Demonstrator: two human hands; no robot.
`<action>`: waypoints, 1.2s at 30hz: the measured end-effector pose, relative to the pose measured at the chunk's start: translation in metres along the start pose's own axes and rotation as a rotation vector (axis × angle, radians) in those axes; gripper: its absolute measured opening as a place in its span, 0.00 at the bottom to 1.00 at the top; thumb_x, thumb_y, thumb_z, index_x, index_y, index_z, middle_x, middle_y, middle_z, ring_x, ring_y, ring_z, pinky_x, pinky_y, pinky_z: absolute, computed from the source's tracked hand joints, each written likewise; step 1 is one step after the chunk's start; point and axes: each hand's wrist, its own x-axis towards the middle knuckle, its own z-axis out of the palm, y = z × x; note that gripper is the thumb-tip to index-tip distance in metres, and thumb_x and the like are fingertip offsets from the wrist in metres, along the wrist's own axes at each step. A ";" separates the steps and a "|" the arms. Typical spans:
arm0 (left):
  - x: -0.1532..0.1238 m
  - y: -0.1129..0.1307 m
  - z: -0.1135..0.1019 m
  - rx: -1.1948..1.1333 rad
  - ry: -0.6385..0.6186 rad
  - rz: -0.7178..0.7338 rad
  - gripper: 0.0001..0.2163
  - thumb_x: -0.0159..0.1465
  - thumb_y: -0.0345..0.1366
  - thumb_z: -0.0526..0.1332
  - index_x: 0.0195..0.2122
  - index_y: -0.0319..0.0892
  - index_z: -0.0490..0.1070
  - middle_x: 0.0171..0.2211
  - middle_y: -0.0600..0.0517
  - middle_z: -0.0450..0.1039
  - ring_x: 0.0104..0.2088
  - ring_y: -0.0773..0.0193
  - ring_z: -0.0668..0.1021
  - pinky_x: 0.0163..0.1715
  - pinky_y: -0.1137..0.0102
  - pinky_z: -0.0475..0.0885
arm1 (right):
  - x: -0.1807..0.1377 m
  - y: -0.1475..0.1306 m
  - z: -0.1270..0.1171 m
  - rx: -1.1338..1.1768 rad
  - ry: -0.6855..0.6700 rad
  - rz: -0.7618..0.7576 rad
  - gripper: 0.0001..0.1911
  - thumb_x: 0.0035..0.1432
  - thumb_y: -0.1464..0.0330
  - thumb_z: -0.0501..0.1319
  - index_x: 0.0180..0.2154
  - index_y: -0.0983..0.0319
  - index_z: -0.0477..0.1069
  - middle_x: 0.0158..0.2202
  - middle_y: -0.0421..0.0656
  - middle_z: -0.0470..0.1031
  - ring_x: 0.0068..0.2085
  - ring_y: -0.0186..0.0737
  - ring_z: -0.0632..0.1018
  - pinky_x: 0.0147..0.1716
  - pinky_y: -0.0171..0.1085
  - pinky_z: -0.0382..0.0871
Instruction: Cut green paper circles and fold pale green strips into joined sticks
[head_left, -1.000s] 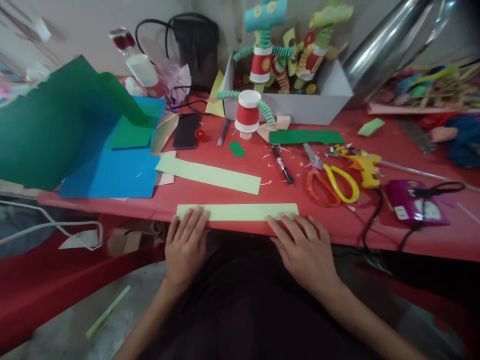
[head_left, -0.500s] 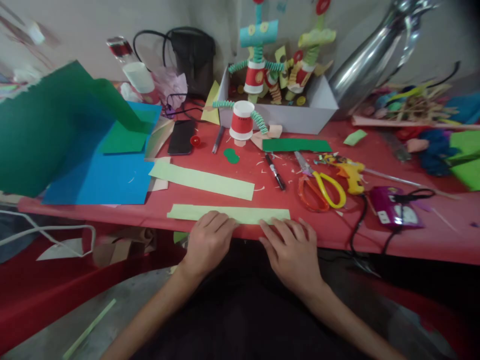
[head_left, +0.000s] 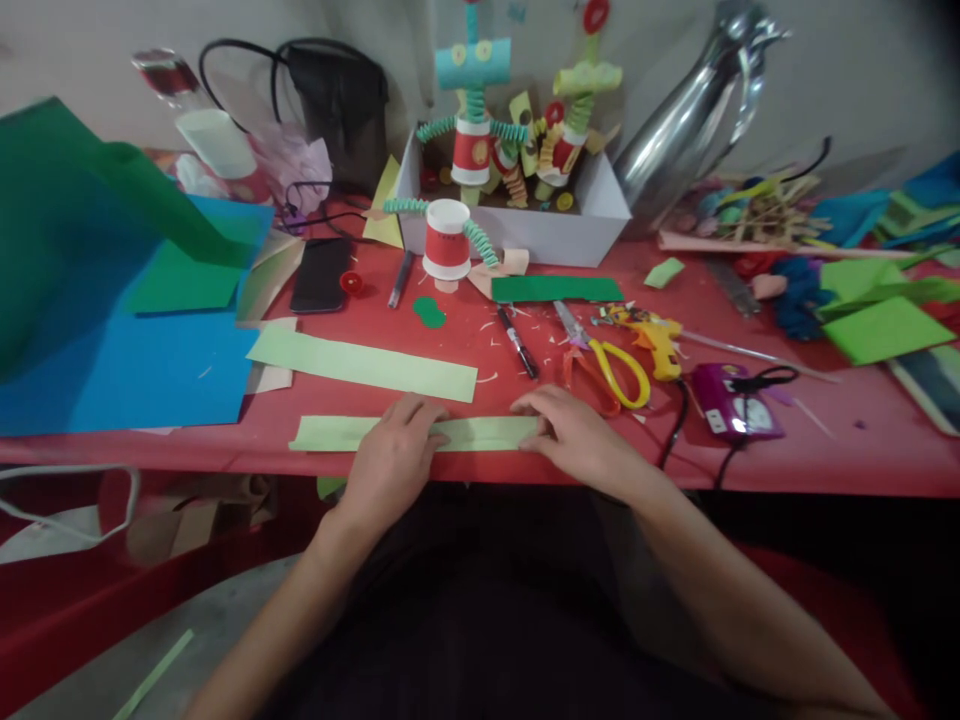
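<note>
A long light green paper strip (head_left: 330, 433) lies along the front edge of the red table (head_left: 825, 450). My left hand (head_left: 391, 458) rests on its middle, fingers bent over the paper and thumb on its top edge. At the strip's right end, my right hand (head_left: 576, 436) pinches the paper with curled fingers. Between the hands the strip looks narrower, as if folded lengthwise. A second light green strip (head_left: 364, 365) lies just behind it.
Behind the right hand lie a black marker (head_left: 517, 342), orange-yellow scissors (head_left: 611, 365), a yellow glue gun (head_left: 652, 335) and a purple device (head_left: 731, 410) with cables. Blue sheet (head_left: 112, 360) and green sheet (head_left: 60, 200) at left, a phone (head_left: 321, 275), a paper-cup figure (head_left: 446, 238), white box (head_left: 525, 238).
My left hand has slid right along the strip toward the middle. Both hands went from lying flat to curling on the paper, and the strip's right part now looks narrower. The view shifted right.
</note>
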 end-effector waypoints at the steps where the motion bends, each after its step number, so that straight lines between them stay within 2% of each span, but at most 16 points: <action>1: 0.000 0.000 0.001 0.002 0.021 0.013 0.08 0.66 0.29 0.57 0.45 0.41 0.72 0.42 0.46 0.72 0.43 0.54 0.76 0.42 0.61 0.73 | 0.001 0.000 -0.001 -0.013 -0.008 0.002 0.17 0.54 0.77 0.66 0.46 0.59 0.71 0.45 0.43 0.72 0.32 0.33 0.75 0.38 0.38 0.72; 6: -0.003 -0.002 0.004 0.093 0.155 0.127 0.07 0.67 0.30 0.57 0.41 0.41 0.74 0.42 0.46 0.75 0.41 0.53 0.74 0.44 0.58 0.71 | 0.002 -0.003 -0.002 -0.075 -0.024 -0.015 0.15 0.55 0.75 0.66 0.45 0.58 0.71 0.43 0.42 0.72 0.38 0.38 0.75 0.40 0.39 0.70; 10: -0.007 -0.003 0.007 0.131 0.186 0.211 0.09 0.67 0.29 0.55 0.43 0.41 0.75 0.42 0.46 0.78 0.41 0.53 0.74 0.44 0.57 0.71 | -0.001 -0.005 -0.003 -0.159 0.032 -0.043 0.10 0.54 0.72 0.69 0.39 0.58 0.72 0.41 0.42 0.73 0.44 0.45 0.73 0.47 0.44 0.67; 13: -0.007 -0.003 0.009 0.157 0.181 0.203 0.13 0.66 0.26 0.54 0.47 0.41 0.74 0.42 0.44 0.77 0.42 0.52 0.74 0.44 0.57 0.71 | -0.002 -0.005 -0.003 -0.183 0.041 -0.071 0.07 0.56 0.71 0.67 0.37 0.58 0.72 0.41 0.42 0.75 0.44 0.46 0.72 0.46 0.46 0.66; 16: -0.006 -0.005 0.011 0.146 0.188 0.204 0.14 0.65 0.24 0.53 0.45 0.40 0.75 0.40 0.45 0.77 0.39 0.54 0.74 0.43 0.58 0.72 | -0.003 -0.006 -0.003 -0.133 0.025 -0.023 0.04 0.60 0.72 0.64 0.38 0.58 0.74 0.37 0.40 0.78 0.40 0.44 0.75 0.43 0.44 0.66; 18: -0.006 -0.007 0.011 0.127 0.203 0.203 0.13 0.65 0.24 0.52 0.44 0.40 0.76 0.39 0.46 0.76 0.38 0.55 0.74 0.42 0.59 0.73 | -0.003 -0.006 -0.003 -0.091 0.071 0.017 0.02 0.61 0.70 0.64 0.37 0.58 0.75 0.35 0.41 0.78 0.39 0.43 0.76 0.42 0.44 0.68; 20: -0.006 -0.009 0.011 0.127 0.207 0.206 0.14 0.65 0.23 0.52 0.44 0.41 0.76 0.39 0.46 0.76 0.38 0.55 0.75 0.42 0.60 0.73 | -0.002 -0.007 -0.001 -0.058 0.149 0.019 0.04 0.60 0.68 0.65 0.39 0.58 0.77 0.38 0.42 0.78 0.41 0.43 0.77 0.43 0.43 0.69; 22: -0.007 -0.010 0.010 0.136 0.194 0.230 0.16 0.66 0.23 0.52 0.45 0.42 0.76 0.40 0.46 0.76 0.39 0.56 0.75 0.41 0.61 0.73 | -0.002 -0.006 0.002 -0.027 0.183 -0.027 0.08 0.61 0.69 0.65 0.43 0.57 0.79 0.40 0.43 0.78 0.43 0.43 0.77 0.44 0.42 0.71; 26: -0.010 -0.015 0.010 0.172 0.181 0.285 0.16 0.68 0.25 0.52 0.51 0.42 0.75 0.40 0.45 0.75 0.40 0.56 0.75 0.42 0.62 0.73 | -0.002 0.000 0.011 -0.030 0.211 -0.148 0.13 0.66 0.71 0.59 0.46 0.56 0.80 0.36 0.42 0.77 0.39 0.39 0.77 0.41 0.39 0.72; 29: -0.012 -0.017 0.010 0.227 0.186 0.323 0.16 0.68 0.26 0.53 0.53 0.40 0.73 0.40 0.44 0.75 0.40 0.56 0.75 0.41 0.62 0.73 | -0.004 0.007 0.017 -0.175 0.256 -0.247 0.15 0.69 0.70 0.54 0.47 0.58 0.80 0.37 0.46 0.74 0.39 0.41 0.75 0.40 0.40 0.72; 33: -0.015 -0.014 0.009 0.331 0.202 0.378 0.17 0.68 0.25 0.52 0.54 0.39 0.73 0.39 0.44 0.76 0.38 0.56 0.74 0.37 0.61 0.71 | -0.010 0.013 0.020 -0.443 0.251 -0.369 0.19 0.70 0.74 0.48 0.52 0.62 0.76 0.40 0.49 0.74 0.41 0.44 0.71 0.41 0.42 0.71; 36: -0.016 -0.010 0.007 0.385 0.236 0.371 0.16 0.67 0.25 0.54 0.52 0.40 0.74 0.38 0.46 0.78 0.40 0.54 0.73 0.40 0.59 0.69 | -0.014 0.013 0.019 -0.546 0.247 -0.437 0.19 0.69 0.76 0.49 0.54 0.68 0.73 0.41 0.51 0.74 0.41 0.46 0.71 0.39 0.42 0.71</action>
